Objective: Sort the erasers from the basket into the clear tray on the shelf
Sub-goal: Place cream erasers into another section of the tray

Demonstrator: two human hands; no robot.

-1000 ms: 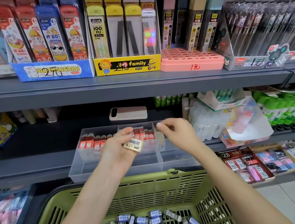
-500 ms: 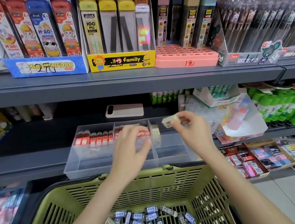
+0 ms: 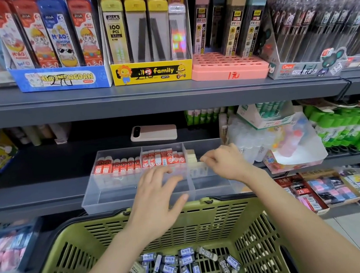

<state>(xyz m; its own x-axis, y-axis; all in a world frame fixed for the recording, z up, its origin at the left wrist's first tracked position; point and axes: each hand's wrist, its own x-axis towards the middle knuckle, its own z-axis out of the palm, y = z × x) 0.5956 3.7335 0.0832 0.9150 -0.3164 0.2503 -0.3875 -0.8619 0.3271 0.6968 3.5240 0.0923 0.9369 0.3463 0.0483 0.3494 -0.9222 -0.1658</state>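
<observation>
The clear tray (image 3: 137,199) stood at the front edge of the middle shelf (image 3: 35,193), divided into three compartments. The left and middle compartments each held a row of red-sleeved erasers (image 3: 115,166) standing against the back wall; the right compartment held a short stack of cream erasers (image 3: 191,156) at its back left corner. The left hand (image 3: 157,203) was palm down over the front of the middle compartment, fingers spread wide and nearly straight, holding nothing; contact with the tray could not be confirmed. The right hand (image 3: 224,162) was over the right compartment with its fingers curled and its fingertips (image 3: 205,159) just beside the cream stack (whether they pinched an eraser could not be determined, the tips being blurred). The green basket (image 3: 206,218) sat directly below and in front of the tray, its far rim close under the tray's front wall. A loose heap of blue-and-grey-sleeved erasers (image 3: 187,268) lay on the basket floor. A white phone-like slab (image 3: 153,133) lay flat on the shelf behind the tray. On the upper shelf stood a yellow display box (image 3: 151,72) of pencil leads.
</observation>
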